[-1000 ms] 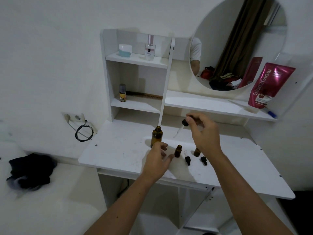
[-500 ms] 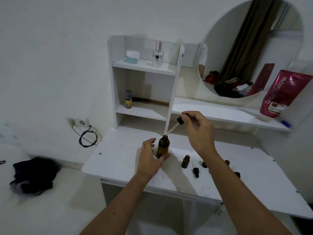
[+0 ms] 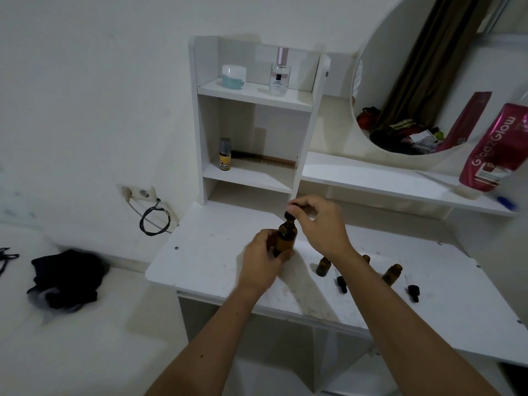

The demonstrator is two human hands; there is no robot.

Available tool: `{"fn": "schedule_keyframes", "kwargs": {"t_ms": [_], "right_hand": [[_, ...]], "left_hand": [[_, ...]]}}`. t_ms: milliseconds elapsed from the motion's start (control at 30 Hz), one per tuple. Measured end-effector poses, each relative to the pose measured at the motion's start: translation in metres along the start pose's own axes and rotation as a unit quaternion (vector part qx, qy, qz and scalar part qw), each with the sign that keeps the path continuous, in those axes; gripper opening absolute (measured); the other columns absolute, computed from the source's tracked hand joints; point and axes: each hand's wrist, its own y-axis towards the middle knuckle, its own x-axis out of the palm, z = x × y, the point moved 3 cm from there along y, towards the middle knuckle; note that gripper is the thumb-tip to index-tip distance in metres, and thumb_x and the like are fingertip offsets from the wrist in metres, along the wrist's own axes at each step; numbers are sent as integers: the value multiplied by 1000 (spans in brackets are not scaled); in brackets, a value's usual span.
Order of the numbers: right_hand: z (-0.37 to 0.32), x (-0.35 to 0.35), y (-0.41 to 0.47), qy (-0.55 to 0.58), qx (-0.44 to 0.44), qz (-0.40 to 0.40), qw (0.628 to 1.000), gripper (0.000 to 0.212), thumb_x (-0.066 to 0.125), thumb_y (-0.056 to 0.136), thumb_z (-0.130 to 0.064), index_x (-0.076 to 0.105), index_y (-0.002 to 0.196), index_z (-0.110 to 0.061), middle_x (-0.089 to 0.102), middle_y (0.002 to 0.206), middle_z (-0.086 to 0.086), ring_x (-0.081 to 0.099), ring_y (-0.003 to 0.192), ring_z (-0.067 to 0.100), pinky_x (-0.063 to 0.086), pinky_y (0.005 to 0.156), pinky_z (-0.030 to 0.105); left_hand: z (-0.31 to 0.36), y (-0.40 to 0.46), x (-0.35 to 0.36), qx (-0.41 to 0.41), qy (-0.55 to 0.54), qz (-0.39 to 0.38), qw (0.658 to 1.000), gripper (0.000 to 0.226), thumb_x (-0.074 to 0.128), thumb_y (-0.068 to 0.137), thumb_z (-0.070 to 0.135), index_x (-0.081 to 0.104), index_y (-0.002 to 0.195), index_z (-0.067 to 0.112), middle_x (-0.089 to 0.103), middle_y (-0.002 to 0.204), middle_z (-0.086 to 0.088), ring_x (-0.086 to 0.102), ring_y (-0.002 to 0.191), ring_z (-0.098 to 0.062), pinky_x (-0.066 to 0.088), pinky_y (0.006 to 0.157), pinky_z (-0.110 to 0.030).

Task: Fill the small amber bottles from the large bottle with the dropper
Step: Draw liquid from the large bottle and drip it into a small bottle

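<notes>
The large amber bottle point(image 3: 285, 238) stands upright on the white desk point(image 3: 211, 252), and my left hand point(image 3: 264, 260) is wrapped around its lower body. My right hand point(image 3: 320, 224) pinches the black bulb of the dropper point(image 3: 289, 214), whose tube goes down into the bottle's neck. Three small amber bottles stand open to the right: one point(image 3: 323, 266) near my right wrist, one point(image 3: 366, 258) partly hidden behind my forearm, one point(image 3: 393, 274) farther right. Two black dropper caps point(image 3: 341, 284) point(image 3: 414, 292) lie on the desk beside them.
A white shelf unit point(image 3: 257, 98) rises behind the desk with a jar point(image 3: 233, 76), a perfume bottle point(image 3: 280, 72) and a small yellow bottle point(image 3: 225, 154). A pink pouch point(image 3: 497, 150) leans at the right under a round mirror. A black cloth point(image 3: 65, 278) lies at the left.
My right hand has lowered the dropper from above the large bottle down into its neck. My left hand has closed more fully around the bottle. The camera view has shifted.
</notes>
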Motion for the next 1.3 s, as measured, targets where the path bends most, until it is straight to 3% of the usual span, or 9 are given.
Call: {"fn": "schedule_keyframes", "kwargs": {"t_ms": [333,567,733,967,1200,1300], "right_hand": [[12,11,-3,-37,11,13,999,9,72,93,-11,75,85,-15,73,83,-7,65,84,-1,46,76,3],[5,2,-2,-18,14,2,1000,10,69,97,-20,76,103,-16,76,96,-7,69,90,4,47,80,2],[-18,-22,1,27,-8,62,998,12,69,97,-20,77,106,-16,76,100,-6,69,92,0,48,85,6],[-39,-67,-10,73,-39,133,988,13,70,97,-20,76,107,-13,76,99,-7,69,95,3,49,86,9],[-2,-91,-48,63,19,134,989,15,71,96,-23,76,110,-18,76,101,-9,70,98,4,53,91,16],[12,-98,-64,39,24,145,988,14,71,96,-23,76,108,-18,76,99,-10,70,95,3,51,85,9]], "left_hand": [[2,0,0,-13,-9,-9,1000,45,84,83,35,57,119,32,65,114,16,62,104,-5,49,94,-20],[0,2,-1,-23,11,-7,1000,50,84,81,39,58,123,28,66,117,12,62,106,-10,53,99,-29],[4,-3,-5,-45,-28,10,999,64,89,76,34,56,129,21,64,121,8,62,108,-10,54,97,-29],[8,-20,-16,-42,-66,57,995,56,97,65,29,53,100,24,65,93,-2,64,86,-18,57,77,-25],[23,-47,2,-2,-44,-35,998,37,92,72,38,67,96,25,70,91,9,67,82,-9,58,76,-23],[34,-53,17,9,-62,-42,997,39,93,71,33,68,98,22,71,92,8,66,82,-8,58,75,-22]]}}
